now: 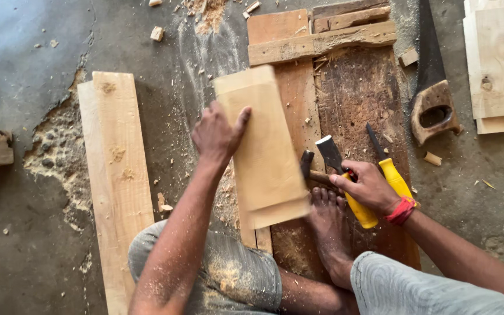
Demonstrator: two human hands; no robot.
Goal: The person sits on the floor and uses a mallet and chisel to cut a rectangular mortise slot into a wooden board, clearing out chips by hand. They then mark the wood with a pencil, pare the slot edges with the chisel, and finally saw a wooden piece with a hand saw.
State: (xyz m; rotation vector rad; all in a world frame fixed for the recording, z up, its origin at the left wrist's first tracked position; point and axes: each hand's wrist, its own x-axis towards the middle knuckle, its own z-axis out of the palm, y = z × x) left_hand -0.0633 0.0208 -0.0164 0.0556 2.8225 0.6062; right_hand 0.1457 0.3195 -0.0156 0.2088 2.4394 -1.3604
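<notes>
Left hand [217, 135] grips block [262, 146] tilted up, clearing the work board [357, 99]; right hand [370, 188] clenched on chisel [345, 181] beside hammer [309, 169].

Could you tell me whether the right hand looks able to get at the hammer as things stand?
Probably yes: the right hand holds a yellow-handled chisel right beside the hammer, nothing between.

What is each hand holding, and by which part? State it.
Left hand grips the pale wooden board by its left edge. Right hand grips the wide chisel at its yellow handle.
</notes>
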